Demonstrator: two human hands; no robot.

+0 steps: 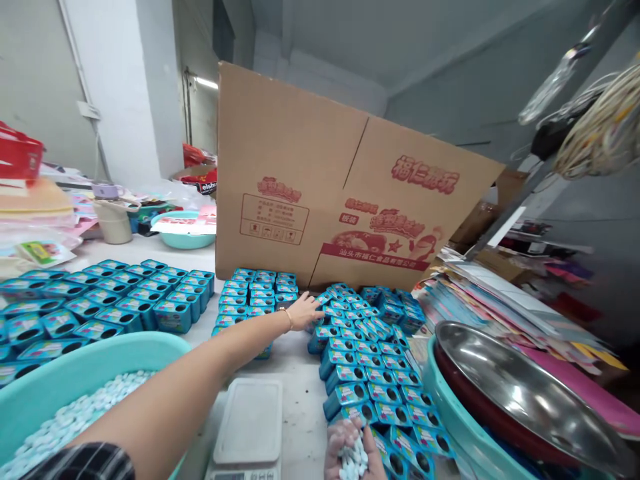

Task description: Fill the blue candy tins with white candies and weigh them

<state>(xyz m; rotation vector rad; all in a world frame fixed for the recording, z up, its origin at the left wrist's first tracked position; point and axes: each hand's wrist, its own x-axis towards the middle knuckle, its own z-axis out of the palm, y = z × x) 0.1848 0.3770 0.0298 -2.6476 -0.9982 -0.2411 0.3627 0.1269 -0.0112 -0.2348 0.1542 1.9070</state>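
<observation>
My left hand [303, 311] reaches far forward with fingers stretched out. Its fingertips are at the near-left edge of a group of blue tins [345, 313]; whether they touch one is hard to tell. Low in the view, my right hand [334, 453] is cupped around a heap of small pale candies [354, 460]. Beneath my left forearm lies a white digital scale [251, 420] with nothing on its plate. At the lower left, a turquoise basin [165, 341] holds many more pale candies [95, 407]. Each blue tin has a dark round opening on top.
A large printed cardboard box [300, 160] stands behind the tins. More blue tins [173, 313] stand in rows at left. A metal bowl [520, 380] rests over other basins at right, beside stacked printed sheets [500, 300]. A small turquoise basin [187, 240] sits farther back.
</observation>
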